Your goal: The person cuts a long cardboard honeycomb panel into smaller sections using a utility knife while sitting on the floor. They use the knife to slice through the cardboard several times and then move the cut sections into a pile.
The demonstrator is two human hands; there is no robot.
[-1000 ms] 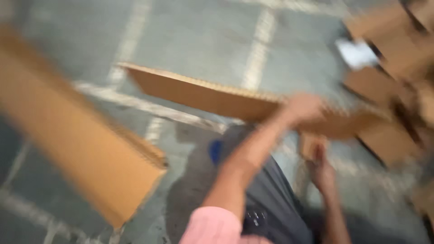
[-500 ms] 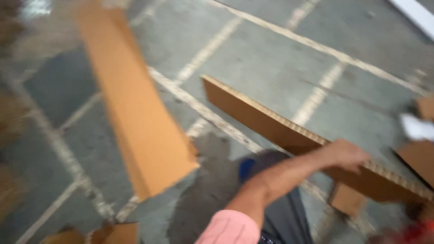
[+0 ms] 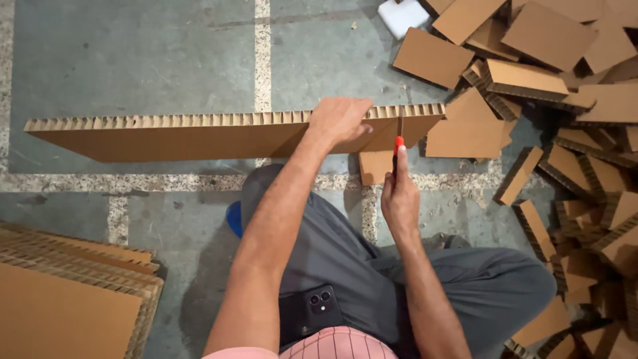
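Left hand (image 3: 340, 121) is gripping the long brown honeycomb-cardboard strip (image 3: 199, 133) at its top edge. Right hand (image 3: 399, 197) is clamping a red-handled cutter (image 3: 397, 151) against it.

We have one view only, from a camera worn on the head, looking almost straight down past our lap onto the floor (image 3: 133, 66). It sits close: our forearms fill the middle, reaching toward 12 o'clock, and cardboard offcuts (image 3: 545, 40) crowd the 2 o'clock corner.
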